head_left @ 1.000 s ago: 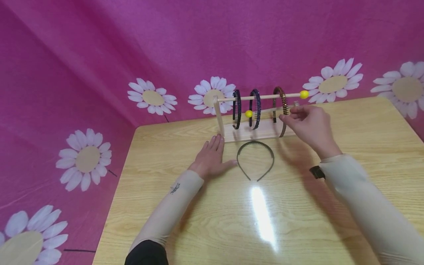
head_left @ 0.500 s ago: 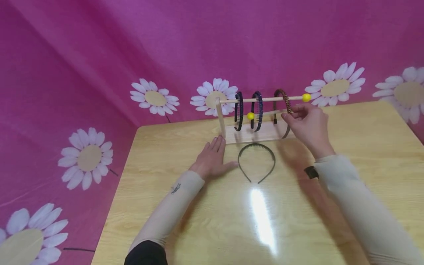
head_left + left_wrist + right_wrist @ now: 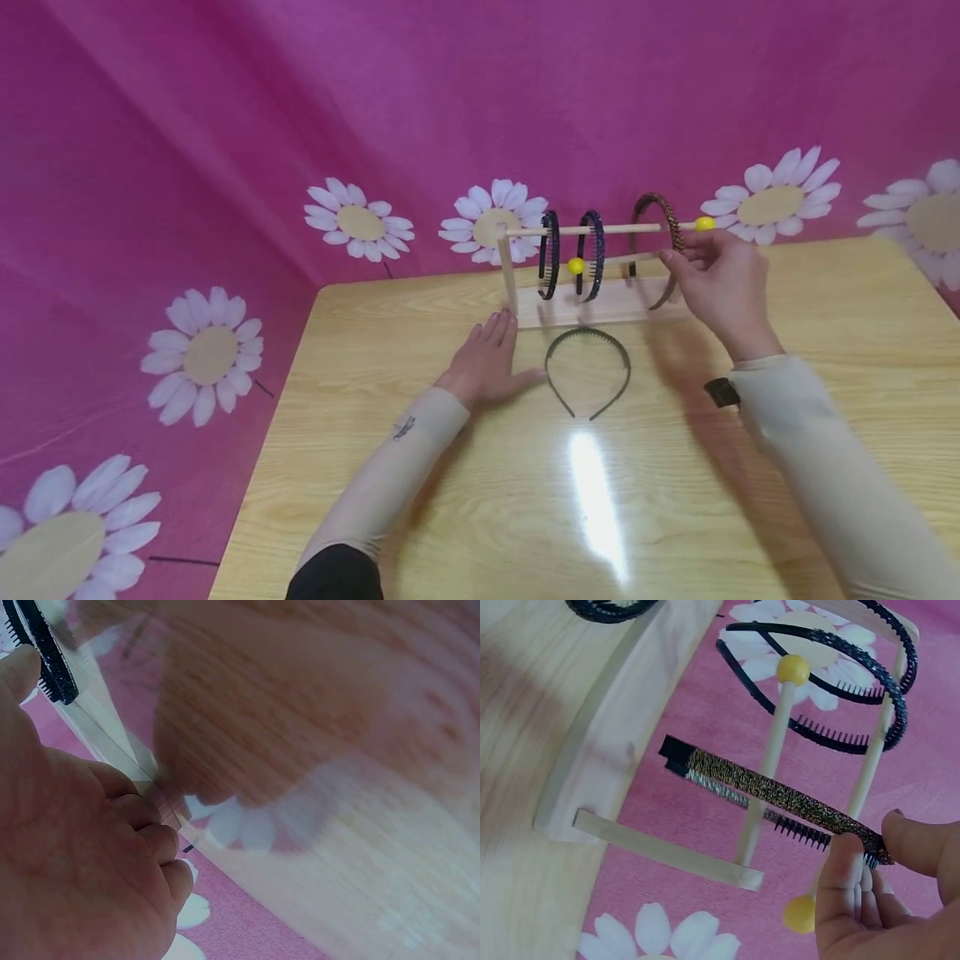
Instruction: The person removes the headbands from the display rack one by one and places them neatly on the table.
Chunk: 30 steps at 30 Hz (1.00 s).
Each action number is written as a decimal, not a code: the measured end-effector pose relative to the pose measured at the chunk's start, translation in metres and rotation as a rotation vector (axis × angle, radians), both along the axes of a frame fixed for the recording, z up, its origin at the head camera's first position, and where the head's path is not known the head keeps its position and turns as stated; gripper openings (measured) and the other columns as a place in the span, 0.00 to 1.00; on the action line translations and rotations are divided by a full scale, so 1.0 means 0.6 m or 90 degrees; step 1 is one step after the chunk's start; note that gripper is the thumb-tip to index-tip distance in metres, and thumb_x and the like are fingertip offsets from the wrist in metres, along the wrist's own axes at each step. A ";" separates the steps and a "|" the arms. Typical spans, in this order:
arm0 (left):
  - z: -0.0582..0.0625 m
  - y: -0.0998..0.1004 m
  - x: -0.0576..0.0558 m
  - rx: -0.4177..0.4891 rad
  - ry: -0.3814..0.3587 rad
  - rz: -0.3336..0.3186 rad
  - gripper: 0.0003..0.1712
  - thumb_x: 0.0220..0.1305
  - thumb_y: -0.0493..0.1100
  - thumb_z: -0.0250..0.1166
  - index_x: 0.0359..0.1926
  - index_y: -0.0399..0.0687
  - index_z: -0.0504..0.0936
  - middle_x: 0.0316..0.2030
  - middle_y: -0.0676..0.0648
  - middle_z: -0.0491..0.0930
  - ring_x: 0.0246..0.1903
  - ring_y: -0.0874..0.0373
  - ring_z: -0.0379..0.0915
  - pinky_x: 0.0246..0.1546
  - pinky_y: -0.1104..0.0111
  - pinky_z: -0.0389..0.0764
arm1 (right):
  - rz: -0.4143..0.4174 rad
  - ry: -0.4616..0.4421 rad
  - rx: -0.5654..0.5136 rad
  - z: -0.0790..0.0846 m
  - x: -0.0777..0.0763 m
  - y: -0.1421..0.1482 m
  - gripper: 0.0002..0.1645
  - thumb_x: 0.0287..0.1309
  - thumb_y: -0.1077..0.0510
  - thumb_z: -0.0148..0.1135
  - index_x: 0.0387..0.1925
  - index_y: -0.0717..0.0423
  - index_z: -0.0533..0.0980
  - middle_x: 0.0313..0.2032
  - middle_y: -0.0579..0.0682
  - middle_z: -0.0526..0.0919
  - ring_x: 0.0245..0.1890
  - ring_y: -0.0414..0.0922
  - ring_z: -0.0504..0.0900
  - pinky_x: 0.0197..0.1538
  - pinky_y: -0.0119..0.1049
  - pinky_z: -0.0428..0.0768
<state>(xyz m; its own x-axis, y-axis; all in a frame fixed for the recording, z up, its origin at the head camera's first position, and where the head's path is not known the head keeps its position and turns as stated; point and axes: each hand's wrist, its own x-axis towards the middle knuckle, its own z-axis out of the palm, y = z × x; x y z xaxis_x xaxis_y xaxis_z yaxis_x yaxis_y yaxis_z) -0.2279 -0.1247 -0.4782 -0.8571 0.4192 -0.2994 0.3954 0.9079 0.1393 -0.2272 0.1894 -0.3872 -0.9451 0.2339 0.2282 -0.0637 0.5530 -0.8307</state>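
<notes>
My right hand (image 3: 723, 279) pinches a gold-brown glittery headband (image 3: 772, 791) between thumb and fingers. This headband loops over the upper rod of a wooden stand (image 3: 600, 312), close to the yellow ball (image 3: 705, 224) at the rod's right end. Farther left on that rod hang a black headband (image 3: 553, 258) and a dark blue sparkly headband (image 3: 598, 258). My left hand (image 3: 483, 362) lies flat on the table, fingertips at the left end of the stand's base. Beside its thumb, a plain black toothed headband (image 3: 588, 332) lies on the tabletop.
A lower rod ends in another yellow ball (image 3: 793, 670) facing left, near the blue headband. The light wood table (image 3: 487, 500) reflects a bright streak of light. Behind it hangs a pink curtain (image 3: 450, 100) with white daisies.
The gold-brown headband has shifted slightly right and up on the rod with my right hand. My left hand stays by the base. The head view has shifted a little.
</notes>
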 end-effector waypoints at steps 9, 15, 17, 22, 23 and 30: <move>0.004 0.003 0.001 -0.015 -0.002 -0.001 0.61 0.64 0.82 0.39 0.80 0.43 0.39 0.79 0.43 0.31 0.77 0.49 0.25 0.75 0.58 0.37 | -0.002 0.063 -0.058 0.031 -0.002 0.005 0.21 0.62 0.52 0.70 0.48 0.66 0.81 0.34 0.46 0.84 0.30 0.32 0.80 0.34 0.18 0.78; 0.006 0.005 0.002 -0.013 -0.012 0.004 0.61 0.64 0.82 0.40 0.80 0.43 0.39 0.79 0.43 0.31 0.77 0.49 0.25 0.75 0.57 0.37 | -0.012 0.071 -0.119 0.045 -0.002 0.013 0.17 0.61 0.55 0.71 0.46 0.63 0.80 0.31 0.37 0.82 0.31 0.33 0.82 0.35 0.19 0.79; 0.006 0.005 0.001 -0.010 -0.012 0.005 0.61 0.64 0.82 0.40 0.80 0.42 0.39 0.79 0.42 0.31 0.77 0.49 0.25 0.75 0.57 0.37 | -0.010 0.078 -0.146 0.050 -0.002 0.015 0.15 0.61 0.58 0.71 0.46 0.62 0.81 0.31 0.38 0.83 0.31 0.34 0.82 0.35 0.20 0.81; 0.005 0.007 0.000 -0.009 -0.008 0.002 0.62 0.64 0.82 0.40 0.80 0.42 0.40 0.79 0.42 0.32 0.77 0.48 0.26 0.75 0.57 0.38 | 0.005 0.128 -0.262 0.061 0.001 0.025 0.12 0.58 0.64 0.71 0.43 0.64 0.81 0.31 0.44 0.84 0.29 0.38 0.84 0.35 0.24 0.84; 0.004 0.007 0.000 -0.010 -0.007 0.002 0.62 0.64 0.82 0.40 0.80 0.42 0.39 0.79 0.42 0.31 0.77 0.48 0.26 0.75 0.57 0.38 | 0.008 0.136 -0.286 0.063 0.002 0.027 0.12 0.57 0.65 0.72 0.43 0.63 0.82 0.31 0.45 0.84 0.29 0.38 0.84 0.35 0.24 0.84; 0.005 0.008 -0.001 -0.015 -0.014 0.011 0.62 0.63 0.83 0.40 0.80 0.43 0.39 0.79 0.43 0.31 0.77 0.49 0.26 0.75 0.58 0.38 | 0.022 0.197 -0.420 0.073 0.019 0.046 0.08 0.56 0.70 0.70 0.40 0.65 0.83 0.30 0.50 0.85 0.27 0.42 0.85 0.37 0.25 0.84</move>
<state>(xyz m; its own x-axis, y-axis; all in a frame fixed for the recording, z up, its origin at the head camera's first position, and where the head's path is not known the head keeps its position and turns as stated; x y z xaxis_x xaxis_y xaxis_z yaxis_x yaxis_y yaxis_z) -0.2282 -0.1201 -0.4750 -0.8572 0.3969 -0.3282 0.3768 0.9177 0.1256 -0.2159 0.2170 -0.3432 -0.8697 0.3862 0.3073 -0.3574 -0.0635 -0.9318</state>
